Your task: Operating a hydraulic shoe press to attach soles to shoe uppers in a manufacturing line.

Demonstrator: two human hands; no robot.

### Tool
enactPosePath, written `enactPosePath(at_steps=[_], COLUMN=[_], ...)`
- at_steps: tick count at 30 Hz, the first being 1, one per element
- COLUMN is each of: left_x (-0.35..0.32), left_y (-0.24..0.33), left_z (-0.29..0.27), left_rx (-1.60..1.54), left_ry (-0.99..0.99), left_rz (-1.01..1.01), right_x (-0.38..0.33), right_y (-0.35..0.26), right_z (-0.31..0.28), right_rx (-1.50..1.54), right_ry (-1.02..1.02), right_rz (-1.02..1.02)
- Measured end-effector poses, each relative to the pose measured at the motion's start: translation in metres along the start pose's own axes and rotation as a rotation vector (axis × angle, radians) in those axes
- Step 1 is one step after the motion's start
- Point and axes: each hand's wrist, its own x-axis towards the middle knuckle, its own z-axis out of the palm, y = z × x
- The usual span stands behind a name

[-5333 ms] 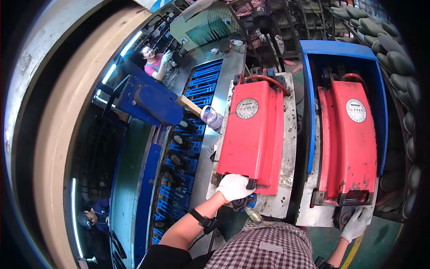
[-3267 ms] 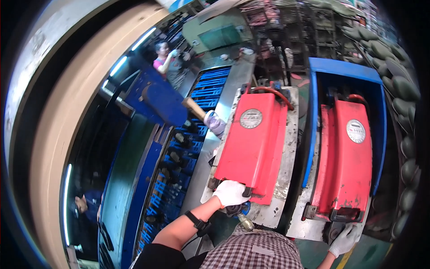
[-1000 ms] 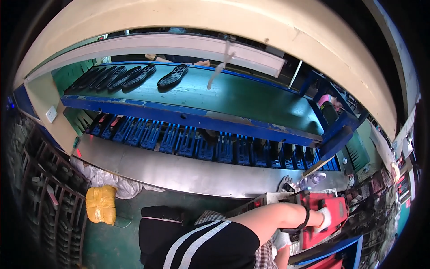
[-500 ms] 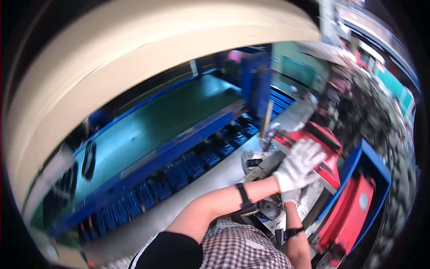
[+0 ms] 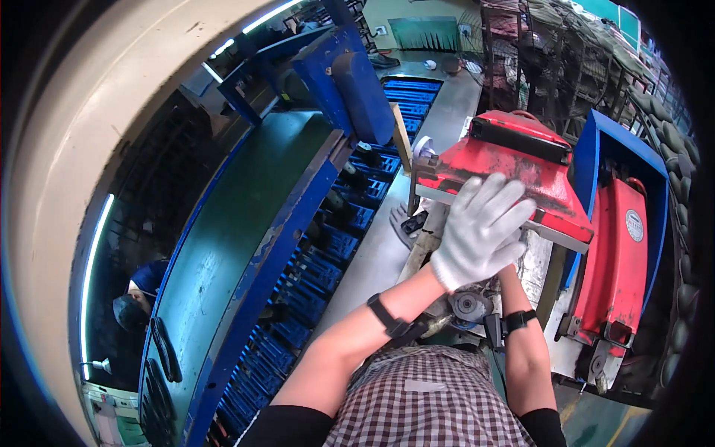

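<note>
The left hand (image 5: 484, 231), in a white knitted glove, is spread flat, its fingers extended and gripping nothing; whether it touches what lies behind it I cannot tell. The right hand (image 5: 511, 253), also white-gloved, is mostly hidden behind it, so its grip cannot be made out. Just below the hands sits a round grey metal knob (image 5: 468, 304), and nearer the body is a brown-and-white checked cloth apron (image 5: 417, 398).

Directly beyond the left hand's fingers, a red metal press cover (image 5: 532, 175) stands tilted, a long black bar (image 5: 520, 141) across its upper part. Left of the hands, a grey glove (image 5: 401, 225) lies on a bare steel ledge (image 5: 376, 257). To their right, a second red cover, smooth and curved (image 5: 611, 257), sits inside an open blue metal hood (image 5: 588, 160).

Farther left run a row of blue metal racks (image 5: 298, 380) and a long green belt (image 5: 223, 257) bearing black shoe soles (image 5: 158, 395). Beyond it, a co-worker (image 5: 141, 294) leans in.
</note>
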Motion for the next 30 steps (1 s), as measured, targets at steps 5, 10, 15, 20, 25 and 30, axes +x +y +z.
enactPosePath(at_steps=[5, 10, 15, 20, 25, 30], left_x=[-0.098, -0.177, -0.208, -0.274, -0.395, -0.467], left_y=[-0.002, 0.000, -0.004, -0.066, -0.171, -0.276], left_z=[-0.045, -0.066, -0.111, -0.148, -0.163, -0.163], left_rx=[-0.400, -1.456, -1.583, -1.466, -0.864, -0.164], left_ry=[-0.085, 0.046, 0.498, 0.781, 0.768, 0.813], left_rz=[-0.368, -1.604, -1.674, -1.916, -2.140, -1.994], right_x=[-0.062, -0.150, -0.166, -0.175, -0.188, -0.191], right_y=[-0.044, -0.094, -0.116, -0.098, -0.057, -0.041], right_z=[-0.038, 0.000, 0.055, 0.033, 0.001, -0.001], right_rx=[0.573, 0.567, 0.049, -0.495, -0.828, -0.876], right_ry=[0.048, -0.341, -0.767, -0.512, -0.055, -0.033], right_rz=[0.197, 0.080, -0.224, -0.524, -0.345, -0.300])
